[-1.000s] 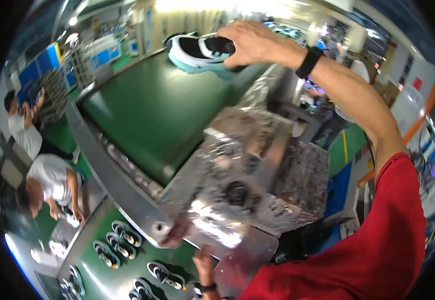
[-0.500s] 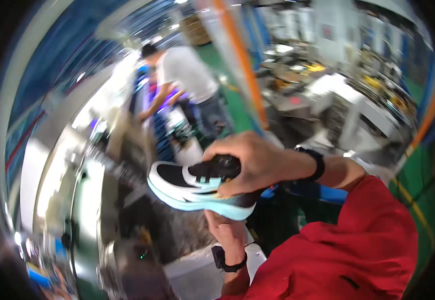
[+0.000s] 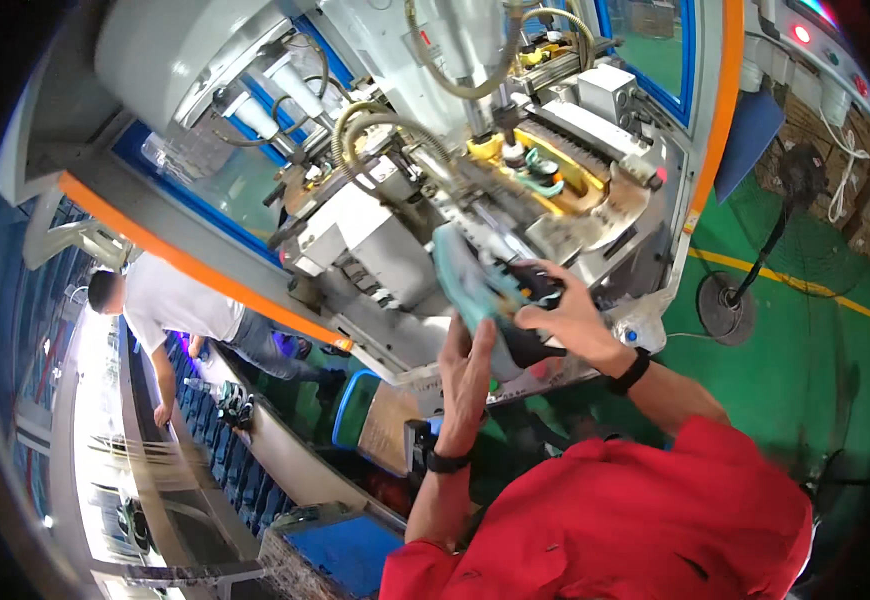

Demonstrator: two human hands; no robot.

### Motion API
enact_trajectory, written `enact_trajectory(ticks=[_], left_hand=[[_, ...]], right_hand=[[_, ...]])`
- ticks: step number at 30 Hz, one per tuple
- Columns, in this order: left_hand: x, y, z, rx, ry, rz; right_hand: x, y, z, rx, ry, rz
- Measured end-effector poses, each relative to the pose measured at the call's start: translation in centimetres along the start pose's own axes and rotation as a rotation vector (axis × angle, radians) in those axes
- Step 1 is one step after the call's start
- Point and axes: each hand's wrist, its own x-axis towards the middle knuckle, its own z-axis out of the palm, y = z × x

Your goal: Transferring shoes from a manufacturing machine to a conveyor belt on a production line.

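Note:
A sneaker (image 3: pixel 467 275) with a pale mint sole is tilted in front of me, its toe pointing up and away, slightly smeared by motion. My right hand (image 3: pixel 575 322) grips it around the dark collar, thumb toward the near side. From below, my left hand (image 3: pixel 463 375) holds the sole, its fingers pressed along the edge near the heel. Just beyond the shoe is a machine bed with a yellow fixture (image 3: pixel 587 180), in which a green-and-black shoe (image 3: pixel 540 175) seems to sit beneath a metal press rod.
An orange-edged machine frame (image 3: pixel 720 110) rises at the right, with a floor fan (image 3: pixel 805 185) beyond it. Hoses (image 3: pixel 390 122) hang over the bed. At left, a person in a white shirt (image 3: pixel 180 298) stands by a conveyor (image 3: pixel 245 400). A blue-topped box (image 3: pixel 345 550) sits low.
My view has swung right to the machine. The sneaker has turned from lying sideways to toe-up with its sole toward the left; both hands still hold it.

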Motion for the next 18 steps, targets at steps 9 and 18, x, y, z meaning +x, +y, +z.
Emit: enact_trajectory(ticks=[9,18], left_hand=[[28.7,-9.0,10.5,0.210,0.111,-0.018],[43.5,-23.6,10.0,0.754,0.416,-0.204]], right_hand=[[5.8,-0.3,-17.0,-0.114,0.548,-0.132],[7.1,-1.3,-21.2,-0.463,0.776,-0.048]])
